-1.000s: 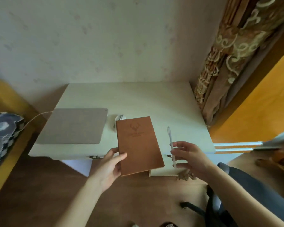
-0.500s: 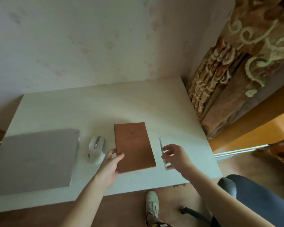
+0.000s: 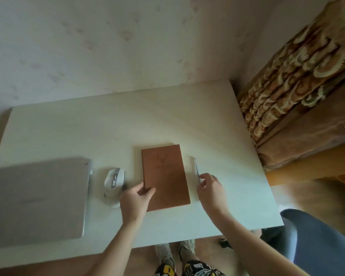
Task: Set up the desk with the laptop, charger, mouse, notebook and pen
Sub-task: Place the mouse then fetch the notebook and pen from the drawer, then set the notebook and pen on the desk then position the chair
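A brown notebook (image 3: pixel 165 176) with a deer emblem lies flat on the white desk (image 3: pixel 127 126). My left hand (image 3: pixel 135 200) grips its lower left edge, thumb on the cover. Just right of it lies a white pen (image 3: pixel 195 168), and my right hand (image 3: pixel 211 190) pinches the pen's near end. A white mouse (image 3: pixel 114 181) sits left of the notebook. The closed silver laptop (image 3: pixel 36 200) lies at the desk's left. No charger shows.
A patterned brown curtain (image 3: pixel 297 86) hangs at the right, close to the desk's edge. A blue chair (image 3: pixel 317 242) stands at the lower right. My feet (image 3: pixel 173 253) show below the desk's front edge. The wall runs along the back.
The notebook and pen came from over the desk's front edge onto its surface, and now lie flat there. Both hands moved forward with them. The view has closed in on the desk.
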